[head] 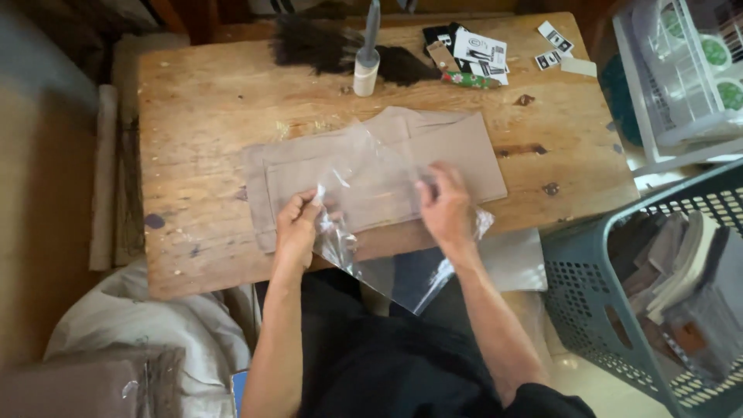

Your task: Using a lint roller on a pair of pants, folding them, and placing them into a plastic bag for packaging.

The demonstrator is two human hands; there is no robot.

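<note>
A folded taupe garment (457, 147) lies flat on the wooden table (201, 116). A clear plastic bag (371, 186) covers its near part and hangs over the table's front edge. My left hand (298, 228) pinches the bag's crumpled left edge near the front of the table. My right hand (445, 205) grips the bag's right side, fingers pressed on the plastic over the garment.
A dark brush with a white handle (365, 62) and black-and-white paper tags (480, 53) lie at the table's far edge. A grey-blue slotted basket (588, 286) with folded garments stands at the right. A white plastic bin (673, 77) is at the top right. Bagged cloth (116, 371) lies lower left.
</note>
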